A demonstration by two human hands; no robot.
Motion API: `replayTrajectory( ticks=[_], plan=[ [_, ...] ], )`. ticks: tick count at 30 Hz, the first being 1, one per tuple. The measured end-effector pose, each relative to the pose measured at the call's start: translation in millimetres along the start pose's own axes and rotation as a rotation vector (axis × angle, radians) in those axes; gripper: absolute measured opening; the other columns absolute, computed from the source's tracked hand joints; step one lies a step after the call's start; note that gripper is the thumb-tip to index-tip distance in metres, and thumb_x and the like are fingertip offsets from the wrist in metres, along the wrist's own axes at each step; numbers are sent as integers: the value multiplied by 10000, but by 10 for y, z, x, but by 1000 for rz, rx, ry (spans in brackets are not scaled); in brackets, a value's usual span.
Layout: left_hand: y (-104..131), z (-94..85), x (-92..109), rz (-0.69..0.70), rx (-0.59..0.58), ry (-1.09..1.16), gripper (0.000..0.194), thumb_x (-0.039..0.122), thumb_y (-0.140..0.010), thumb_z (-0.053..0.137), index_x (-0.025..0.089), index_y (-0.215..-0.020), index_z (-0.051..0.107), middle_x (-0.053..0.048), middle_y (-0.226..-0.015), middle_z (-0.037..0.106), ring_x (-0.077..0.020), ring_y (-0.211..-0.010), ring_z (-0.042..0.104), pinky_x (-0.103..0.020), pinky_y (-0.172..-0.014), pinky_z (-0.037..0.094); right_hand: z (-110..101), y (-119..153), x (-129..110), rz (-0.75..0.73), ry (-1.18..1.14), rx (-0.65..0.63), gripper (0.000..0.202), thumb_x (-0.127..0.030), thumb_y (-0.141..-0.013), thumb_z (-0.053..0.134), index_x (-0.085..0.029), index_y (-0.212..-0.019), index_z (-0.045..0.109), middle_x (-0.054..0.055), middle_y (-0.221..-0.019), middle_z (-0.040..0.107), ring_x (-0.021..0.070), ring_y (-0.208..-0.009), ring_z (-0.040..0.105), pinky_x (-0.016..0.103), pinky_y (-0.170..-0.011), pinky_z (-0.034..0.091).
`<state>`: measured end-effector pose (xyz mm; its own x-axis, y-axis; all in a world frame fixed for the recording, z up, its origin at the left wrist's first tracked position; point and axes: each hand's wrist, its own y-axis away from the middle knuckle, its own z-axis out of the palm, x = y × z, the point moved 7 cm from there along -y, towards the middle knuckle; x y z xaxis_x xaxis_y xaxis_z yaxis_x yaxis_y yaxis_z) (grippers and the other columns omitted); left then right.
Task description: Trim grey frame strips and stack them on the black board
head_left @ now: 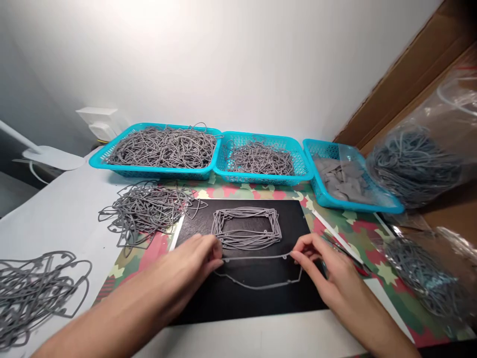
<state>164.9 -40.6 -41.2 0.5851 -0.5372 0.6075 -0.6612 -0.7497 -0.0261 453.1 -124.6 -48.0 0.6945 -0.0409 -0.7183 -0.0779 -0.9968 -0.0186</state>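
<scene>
A thin grey rubber gasket (257,287), a rectangular loop with small tabs, is stretched between my two hands above a black mat (208,308). My left hand (204,253) pinches its upper left corner. At the upper right corner, my right hand (316,258) grips it between thumb and fingers. The loop's near side sags in a curve toward me. Just beyond the held gasket lies a neat stack of similar grey gaskets (246,243), layered into a rectangle on the mat.
Loose gaskets form a pile (149,209) left of the mat and another pile (40,293) nearer. Blue baskets, left (160,171), middle (261,178) and right (354,203), line the wall. Clear bags of gaskets, upper (417,159) and lower (425,278), lie at the right. A white strip (335,233) rests beside the mat.
</scene>
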Motion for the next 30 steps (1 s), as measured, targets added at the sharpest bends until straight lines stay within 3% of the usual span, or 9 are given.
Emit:
replayTrajectory(
  ticks=[4, 7, 10, 13, 18, 20, 22, 25, 30],
  plan=[
    [-306, -271, -58, 21, -61, 45, 338, 540, -1228, 447, 286, -1084, 617, -14, -1002, 700, -224, -850, 664, -327, -760, 534, -32, -254, -136, -33, -97, 74, 175, -402, -1155, 619, -282, -1221, 727, 2, -973, 802, 197, -848, 792, 295, -798, 626],
    [-536, -380, -135, 54, -24, 26, 316, 529, -1224, 453, 277, -1127, 619, -25, -1055, 682, -234, -909, 658, -350, -799, 521, -5, -471, -239, -94, -32, 81, 172, -339, -1146, 610, -264, -1083, 751, 11, -944, 798, 198, -813, 773, 294, -729, 601],
    [-703, -361, -239, 85, 21, -20, 275, 472, -1217, 466, 259, -1133, 617, -36, -1062, 670, -252, -943, 654, -385, -840, 515, 21, -643, -285, -167, 141, 174, 187, -270, -1134, 604, -256, -988, 720, 5, -876, 748, 209, -737, 706, 324, -646, 517],
    [-777, -289, -284, 114, 51, -73, 257, 428, -1215, 470, 246, -1099, 610, -48, -1065, 670, -278, -988, 658, -421, -880, 518, 80, -742, -263, -207, 239, 250, 150, -240, -1130, 606, -253, -1018, 706, 12, -877, 722, 244, -795, 716, 359, -694, 495],
    [-655, -210, -67, 225, 211, -230, 319, 466, -1260, 412, 240, -1179, 621, -75, -1157, 675, -309, -1061, 648, -457, -914, 520, 95, -693, -267, -283, 250, 303, 121, -296, -1189, 582, -247, -1210, 690, 77, -1118, 726, 276, -1006, 757, 393, -842, 576],
    [-566, -121, 67, 307, 223, -311, 371, 486, -1264, 396, 237, -1179, 656, -88, -1171, 683, -324, -1070, 634, -477, -929, 521, 115, -615, -326, -359, 291, 268, 127, -351, -1190, 616, -266, -1245, 693, 90, -1169, 692, 296, -1085, 732, 422, -905, 606],
    [-502, -25, 131, 345, 194, -344, 392, 545, -1240, 463, 225, -1185, 682, -105, -1203, 691, -344, -1102, 626, -489, -930, 533, 198, -546, -362, -403, 342, 153, 157, -399, -1149, 710, -293, -1265, 701, 107, -1267, 669, 332, -1217, 690, 464, -982, 628],
    [-475, 70, 75, 291, 96, -230, 386, 610, -1171, 620, 228, -1169, 676, -104, -1237, 685, -352, -1147, 620, -478, -922, 565, 313, -480, -351, -378, 366, -6, 203, -390, -1089, 808, -292, -1218, 686, 131, -1457, 625, 373, -1430, 602, 531, -1128, 614],
    [-470, 80, -17, 218, -13, -67, 346, 609, -1128, 709, 267, -1152, 660, -84, -1322, 656, -345, -1226, 606, -473, -974, 579, 350, -457, -351, -337, 349, -97, 190, -406, -1109, 778, -312, -1229, 665, 127, -1554, 586, 356, -1539, 562, 545, -1199, 606]
  ],
)
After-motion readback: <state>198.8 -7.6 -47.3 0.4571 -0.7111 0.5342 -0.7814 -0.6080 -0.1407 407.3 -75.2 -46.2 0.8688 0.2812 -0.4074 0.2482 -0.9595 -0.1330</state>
